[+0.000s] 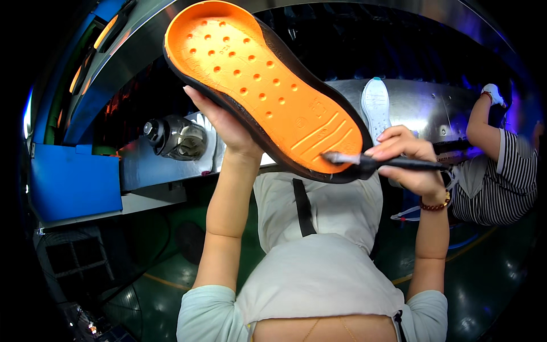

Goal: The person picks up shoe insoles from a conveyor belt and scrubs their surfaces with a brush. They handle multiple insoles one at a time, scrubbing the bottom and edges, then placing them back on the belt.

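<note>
Tilted up in front of me is a large shoe sole, with an orange dimpled inner face and a black rim. My left hand grips its left edge from beneath, the thumb along the black side and the other fingers hidden behind it. In my right hand is a black-handled brush, pinched between thumb and fingers. Its bristles touch the orange face near the end closest to me. Behind the right hand, a white shoe sole lies on the metal work surface.
A dark-lidded clear bottle lies on the bench at left, beside a pale cloth. Further left stands a blue machine housing. To the right, another person in a striped top reaches a gloved hand toward the line.
</note>
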`<act>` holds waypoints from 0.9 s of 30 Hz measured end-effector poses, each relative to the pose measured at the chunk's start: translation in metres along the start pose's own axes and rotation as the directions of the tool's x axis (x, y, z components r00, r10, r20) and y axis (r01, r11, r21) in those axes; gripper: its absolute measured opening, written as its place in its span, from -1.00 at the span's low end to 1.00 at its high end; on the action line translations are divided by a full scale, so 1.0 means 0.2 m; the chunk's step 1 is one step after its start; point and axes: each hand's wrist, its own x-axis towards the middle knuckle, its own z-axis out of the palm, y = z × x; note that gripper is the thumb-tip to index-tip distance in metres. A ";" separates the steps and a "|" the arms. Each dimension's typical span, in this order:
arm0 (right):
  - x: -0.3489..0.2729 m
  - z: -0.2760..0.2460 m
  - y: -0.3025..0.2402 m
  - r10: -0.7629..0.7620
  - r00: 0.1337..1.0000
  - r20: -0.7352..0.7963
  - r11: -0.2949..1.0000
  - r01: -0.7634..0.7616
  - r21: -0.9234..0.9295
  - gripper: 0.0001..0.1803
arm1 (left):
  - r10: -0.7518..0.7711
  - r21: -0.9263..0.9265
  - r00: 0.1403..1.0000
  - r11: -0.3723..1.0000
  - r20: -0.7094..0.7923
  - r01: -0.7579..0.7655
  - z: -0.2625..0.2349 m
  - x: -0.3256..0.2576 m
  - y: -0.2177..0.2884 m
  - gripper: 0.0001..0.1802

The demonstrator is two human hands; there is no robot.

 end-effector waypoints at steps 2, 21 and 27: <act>-0.01 -0.01 0.01 -0.115 0.969 0.219 0.975 0.151 -0.160 -0.75 | -0.004 -0.060 1.000 0.998 -0.019 0.003 0.02 0.01 0.02 -0.23; 0.08 0.25 -0.17 -0.067 0.980 -0.188 0.950 0.120 0.290 -0.79 | -0.171 -0.252 0.948 0.937 0.268 0.240 0.02 -0.21 -0.13 -0.22; 0.11 0.26 -0.16 -0.016 0.956 -0.294 0.923 0.127 0.362 -0.75 | -0.226 -0.445 0.937 0.833 0.268 0.328 0.06 -0.18 -0.12 -0.33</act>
